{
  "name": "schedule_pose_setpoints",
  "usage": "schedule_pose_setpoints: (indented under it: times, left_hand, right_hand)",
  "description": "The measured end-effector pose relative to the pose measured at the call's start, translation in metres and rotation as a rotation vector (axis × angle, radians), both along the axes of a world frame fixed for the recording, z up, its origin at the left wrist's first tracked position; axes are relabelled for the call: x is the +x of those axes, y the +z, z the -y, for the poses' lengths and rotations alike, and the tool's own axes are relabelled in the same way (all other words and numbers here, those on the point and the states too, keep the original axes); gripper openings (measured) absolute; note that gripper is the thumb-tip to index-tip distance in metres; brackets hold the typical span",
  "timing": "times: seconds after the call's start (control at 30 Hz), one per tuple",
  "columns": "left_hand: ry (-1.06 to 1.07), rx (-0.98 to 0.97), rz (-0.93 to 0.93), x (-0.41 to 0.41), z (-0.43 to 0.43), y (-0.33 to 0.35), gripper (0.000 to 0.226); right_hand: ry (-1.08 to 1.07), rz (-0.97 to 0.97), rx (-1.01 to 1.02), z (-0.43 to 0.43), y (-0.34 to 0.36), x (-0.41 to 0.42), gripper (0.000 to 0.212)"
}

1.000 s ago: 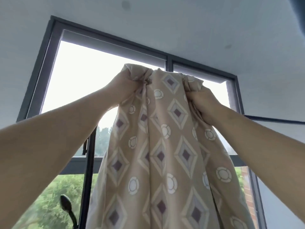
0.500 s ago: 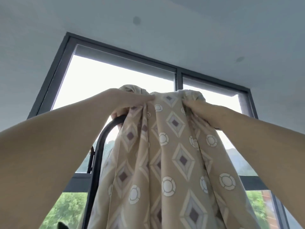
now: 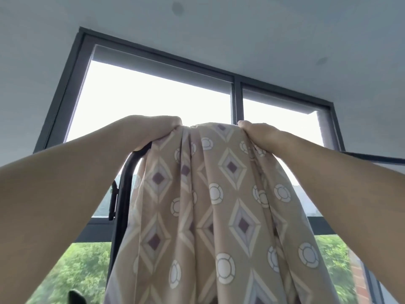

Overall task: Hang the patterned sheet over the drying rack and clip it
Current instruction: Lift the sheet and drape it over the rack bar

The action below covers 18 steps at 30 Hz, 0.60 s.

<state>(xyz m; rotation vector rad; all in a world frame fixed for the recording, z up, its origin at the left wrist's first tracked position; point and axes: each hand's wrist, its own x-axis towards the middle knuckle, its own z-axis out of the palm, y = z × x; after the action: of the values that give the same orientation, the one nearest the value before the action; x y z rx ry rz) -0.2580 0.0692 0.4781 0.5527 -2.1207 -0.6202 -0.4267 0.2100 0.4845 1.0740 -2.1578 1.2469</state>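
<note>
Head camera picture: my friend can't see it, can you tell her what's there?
Two bare hands, left hand and right hand, grip the bunched top of a tan patterned sheet over a black drying rack. Behind is a bright window.

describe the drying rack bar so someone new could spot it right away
Start at the big dark-framed window filling the background. In front of it hangs the tan patterned sheet, gripped by the left hand and right hand. The rack bar is the curved black tube emerging under the left hand.
</note>
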Motion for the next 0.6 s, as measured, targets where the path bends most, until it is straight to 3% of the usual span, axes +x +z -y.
schedule_pose_setpoints:
  times: [0.1, 0.17, 0.27, 0.37, 0.5, 0.6]
  left_hand:
    - [0.085, -0.041, -0.121, -0.001, -0.004, -0.015, 0.041]
    - [0.188, -0.057, -0.173, 0.004, -0.009, -0.028, 0.05]
    - [0.31, -0.238, -0.232, 0.005, -0.018, -0.047, 0.05]
    - [0.349, -0.366, -0.269, 0.007, -0.028, -0.073, 0.047]
    - [0.326, -0.485, -0.264, 0.015, -0.033, -0.104, 0.058]
    - [0.124, -0.339, -0.341, 0.023, -0.047, -0.127, 0.048]
  right_hand:
    - [-0.112, -0.196, -0.048, -0.007, -0.029, 0.003, 0.045]
    - [-0.157, -0.304, -0.102, -0.014, -0.047, 0.007, 0.052]
    - [-0.111, -0.346, -0.291, -0.022, -0.072, 0.015, 0.05]
    - [0.175, -0.206, -0.484, -0.027, -0.101, 0.027, 0.039]
    - [0.387, 0.101, -0.443, -0.03, -0.135, 0.031, 0.045]
    - [0.523, 0.291, -0.372, -0.038, -0.154, 0.032, 0.043]
